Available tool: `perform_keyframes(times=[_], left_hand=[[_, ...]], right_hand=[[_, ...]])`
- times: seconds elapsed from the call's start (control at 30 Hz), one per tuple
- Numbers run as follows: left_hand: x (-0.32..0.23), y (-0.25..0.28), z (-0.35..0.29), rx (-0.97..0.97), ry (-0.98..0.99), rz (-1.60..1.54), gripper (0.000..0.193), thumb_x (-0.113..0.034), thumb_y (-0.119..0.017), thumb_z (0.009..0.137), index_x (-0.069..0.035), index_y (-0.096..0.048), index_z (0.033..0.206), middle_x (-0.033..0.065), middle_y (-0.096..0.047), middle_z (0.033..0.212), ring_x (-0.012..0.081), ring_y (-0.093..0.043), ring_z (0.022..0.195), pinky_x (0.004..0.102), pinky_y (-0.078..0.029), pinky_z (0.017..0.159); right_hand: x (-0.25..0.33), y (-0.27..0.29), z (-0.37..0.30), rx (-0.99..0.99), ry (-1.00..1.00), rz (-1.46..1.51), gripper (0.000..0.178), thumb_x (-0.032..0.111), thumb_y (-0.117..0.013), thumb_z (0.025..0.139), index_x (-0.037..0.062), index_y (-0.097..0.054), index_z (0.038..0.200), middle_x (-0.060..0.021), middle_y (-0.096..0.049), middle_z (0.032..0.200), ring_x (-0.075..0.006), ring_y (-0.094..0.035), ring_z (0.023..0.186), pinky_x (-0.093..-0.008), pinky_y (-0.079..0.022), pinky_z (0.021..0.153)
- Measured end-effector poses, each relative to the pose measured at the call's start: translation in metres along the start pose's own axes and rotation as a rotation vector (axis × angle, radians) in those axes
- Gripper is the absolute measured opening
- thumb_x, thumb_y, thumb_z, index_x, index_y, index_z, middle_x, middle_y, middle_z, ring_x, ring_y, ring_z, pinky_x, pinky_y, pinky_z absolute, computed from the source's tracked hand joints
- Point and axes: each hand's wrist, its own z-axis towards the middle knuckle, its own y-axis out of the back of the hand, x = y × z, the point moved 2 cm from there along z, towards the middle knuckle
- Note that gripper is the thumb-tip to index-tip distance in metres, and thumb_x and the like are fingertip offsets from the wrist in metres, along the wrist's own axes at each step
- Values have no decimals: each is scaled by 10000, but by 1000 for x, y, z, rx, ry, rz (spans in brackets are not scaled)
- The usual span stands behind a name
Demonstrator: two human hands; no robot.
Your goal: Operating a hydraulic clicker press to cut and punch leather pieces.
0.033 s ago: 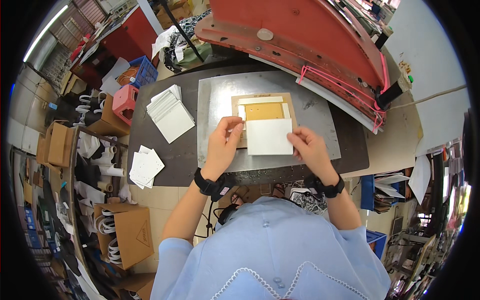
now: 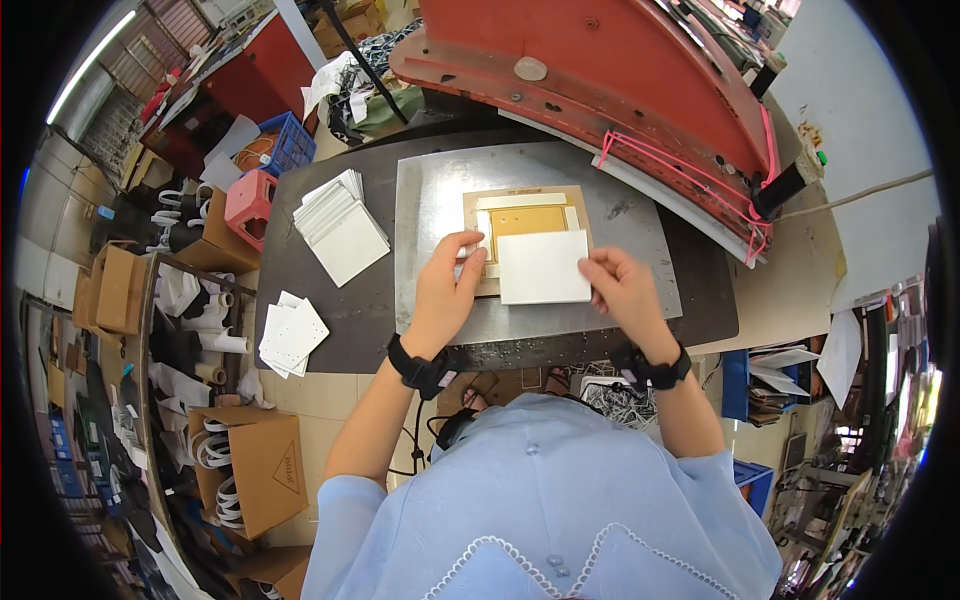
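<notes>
My right hand (image 2: 622, 285) pinches the right edge of a white rectangular sheet (image 2: 545, 268). The sheet lies over the near part of a die board (image 2: 573, 197), a tan board with a golden-yellow plate (image 2: 517, 221) and pale strips around it. By the left strip of that board is my left hand (image 2: 452, 287), thumb and forefinger apart with nothing visible between them. Beneath the board is a grey metal plate (image 2: 430, 190). To its left lie a fanned stack of white sheets (image 2: 345, 240) and a smaller pile of white pieces with small holes (image 2: 291, 335).
A large red machine arm (image 2: 580, 60) wrapped with pink cord overhangs the far right of the dark table (image 2: 290, 220). A pink stool (image 2: 248, 205), a blue crate (image 2: 290, 145) and cardboard boxes (image 2: 265, 470) stand to the left. Blue bins (image 2: 735, 385) sit at the right.
The white sheet has shifted slightly right and away from me, tilting a little, with my right hand on its edge. My left hand has barely moved.
</notes>
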Motion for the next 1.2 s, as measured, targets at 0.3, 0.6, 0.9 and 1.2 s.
perform_keyframes(times=[0.3,0.6,0.9,1.2], left_hand=[[20,-8,10,142,-147,248,279,-22,-534,929,-27,-537,1208,174,-585,1265,342,-581,1130,368,-492,913],[22,-7,12,171,-159,272,277,-39,-536,930,-24,-546,1207,153,-562,1314,334,-543,1174,381,-458,969],[24,-14,23,257,-253,476,297,-91,-558,923,-22,-549,1212,159,-512,1381,394,-472,1192,433,-411,1016],[14,-11,28,302,-282,498,287,-81,-557,895,-26,-534,1176,178,-502,1385,431,-471,1173,457,-402,1012]], right_hand=[[-10,-1,61,-37,27,89,244,204,-645,916,-37,-617,941,-21,-596,669,-62,-532,551,-206,-420,459],[-13,-6,75,-14,18,14,226,181,-644,905,-42,-618,921,-27,-598,655,-69,-532,526,-208,-425,430],[-8,-5,71,-73,77,-183,255,201,-646,884,-39,-625,966,-87,-625,660,-158,-580,539,-289,-467,498],[-7,-12,59,-183,382,-524,248,187,-574,905,24,-673,1063,-203,-685,919,-366,-658,826,-413,-518,725]])
